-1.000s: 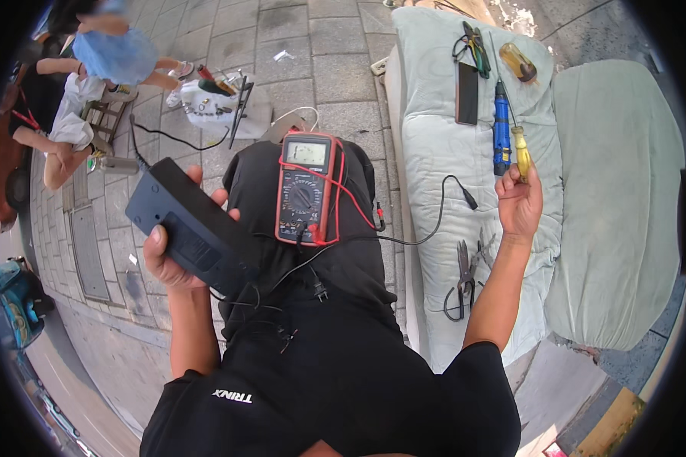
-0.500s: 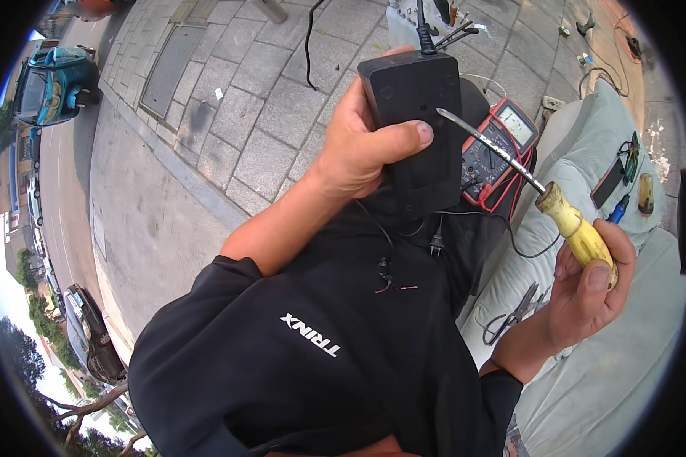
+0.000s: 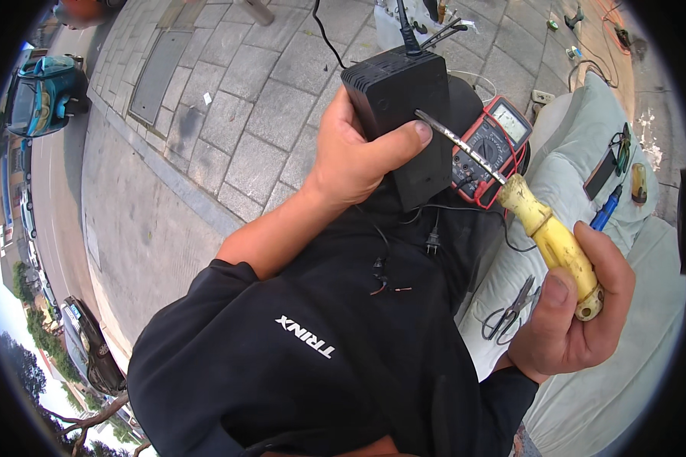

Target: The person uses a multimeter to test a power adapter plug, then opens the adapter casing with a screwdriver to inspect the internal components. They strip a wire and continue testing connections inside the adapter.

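2 of your hands are gripping things: your left hand (image 3: 354, 156) is clasping the black power brick (image 3: 404, 87) above your lap, its fingers disappearing behind, while your right hand (image 3: 568, 331) is holding the yellow-handled screwdriver (image 3: 545, 225) near its butt. The tip is perhaps touching the brick's face, beside your thumb. The shaft is partly covering the multimeter (image 3: 507, 118). Pale-green padding (image 3: 579, 145) is lying to your right; grey paving (image 3: 259, 137) is spreading ahead, a road (image 3: 68, 206) bending along the far left.

Power adapter (image 3: 428, 171) in left hand (image 3: 358, 156), screwdriver (image 3: 552, 240) in right hand (image 3: 572, 327); multimeter (image 3: 489, 148) right of power adapter; scissors (image 3: 517, 303), phone (image 3: 601, 175) on cushion (image 3: 560, 179).
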{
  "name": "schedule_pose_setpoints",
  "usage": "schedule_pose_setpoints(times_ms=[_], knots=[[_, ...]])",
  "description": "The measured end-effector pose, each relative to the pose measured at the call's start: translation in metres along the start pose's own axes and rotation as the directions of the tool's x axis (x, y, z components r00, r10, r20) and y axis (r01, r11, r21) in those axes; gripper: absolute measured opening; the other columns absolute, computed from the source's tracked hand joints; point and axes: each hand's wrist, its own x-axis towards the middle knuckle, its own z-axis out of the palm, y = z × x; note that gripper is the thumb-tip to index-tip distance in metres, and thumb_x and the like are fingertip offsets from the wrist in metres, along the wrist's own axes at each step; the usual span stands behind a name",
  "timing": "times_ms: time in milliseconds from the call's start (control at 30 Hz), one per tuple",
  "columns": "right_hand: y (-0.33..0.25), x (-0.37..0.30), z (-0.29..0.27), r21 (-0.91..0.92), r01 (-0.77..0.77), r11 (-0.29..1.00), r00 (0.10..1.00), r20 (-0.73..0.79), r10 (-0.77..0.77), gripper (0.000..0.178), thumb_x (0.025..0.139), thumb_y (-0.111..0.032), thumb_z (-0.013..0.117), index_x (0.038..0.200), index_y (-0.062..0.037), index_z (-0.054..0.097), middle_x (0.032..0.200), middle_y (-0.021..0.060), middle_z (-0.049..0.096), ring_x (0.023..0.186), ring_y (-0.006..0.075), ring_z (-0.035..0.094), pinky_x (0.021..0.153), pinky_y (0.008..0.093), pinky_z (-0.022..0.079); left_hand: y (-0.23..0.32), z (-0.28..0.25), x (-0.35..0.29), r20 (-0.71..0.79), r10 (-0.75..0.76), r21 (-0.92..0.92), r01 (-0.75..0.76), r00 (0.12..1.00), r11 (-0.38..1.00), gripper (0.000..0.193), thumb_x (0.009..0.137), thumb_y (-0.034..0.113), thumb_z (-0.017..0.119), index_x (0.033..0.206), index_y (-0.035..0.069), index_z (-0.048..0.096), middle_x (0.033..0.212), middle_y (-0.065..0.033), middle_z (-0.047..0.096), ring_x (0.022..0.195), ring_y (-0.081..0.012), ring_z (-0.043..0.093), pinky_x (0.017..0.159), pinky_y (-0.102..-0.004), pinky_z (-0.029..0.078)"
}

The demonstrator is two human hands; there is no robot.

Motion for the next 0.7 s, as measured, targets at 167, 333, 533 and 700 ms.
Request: schedule_pose_setpoints(times_ms=[167,333,533,700], knots=[[-0.033,0.008,-0.004,-0.066,-0.152,0.986,0.985,0.074,0.157,0.037,0.100,-0.021,0.072,0.120,0.0098,0.070,0.104,0.0189,0.074,0.085,0.0211,0.072,0.084,0.0287,0.056,-0.007,0.003,-0.003,-0.037,0.095,0.081,-0.091,0.995,0.993,0.056,0.088,0.003,0.081,0.137,-0.001,0.053,0.123,-0.0082,0.070,0.110,-0.0151,0.068,0.099,-0.0362,0.057],[-0.033,0.012,-0.008,-0.099,-0.149,0.984,0.982,0.101,0.159,0.035,0.101,-0.018,0.071,0.121,0.0107,0.069,0.103,0.0184,0.073,0.080,0.0176,0.068,0.077,0.0268,0.054,-0.007,0.006,-0.004,-0.063,0.095,0.043,-0.092,0.993,0.995,0.055,0.089,-0.004,0.077,0.140,0.000,0.055,0.127,-0.0119,0.070,0.115,-0.0210,0.069,0.101,-0.0373,0.056],[-0.013,0.024,-0.009,-0.021,0.186,0.982,0.951,0.256,-0.175,0.039,0.092,-0.001,0.075,0.127,0.0107,0.064,0.105,0.0190,0.070,0.072,0.0186,0.058,0.064,0.0312,0.047,-0.008,0.002,-0.002,-0.060,0.061,0.038,-0.059,0.996,0.998,0.054,0.089,-0.001,0.080,0.136,-0.001,0.053,0.123,-0.0099,0.070,0.108,-0.0160,0.069,0.097,-0.0350,0.058],[-0.005,0.028,-0.010,0.026,0.284,0.958,0.914,0.295,-0.279,0.043,0.090,0.001,0.076,0.130,0.0112,0.061,0.105,0.0219,0.070,0.072,0.0234,0.059,0.064,0.0341,0.047,-0.008,-0.004,0.002,-0.042,0.036,0.003,-0.036,0.998,0.999,0.053,0.089,0.000,0.081,0.134,-0.001,0.053,0.122,-0.0107,0.070,0.108,-0.0158,0.069,0.096,-0.0344,0.058]])
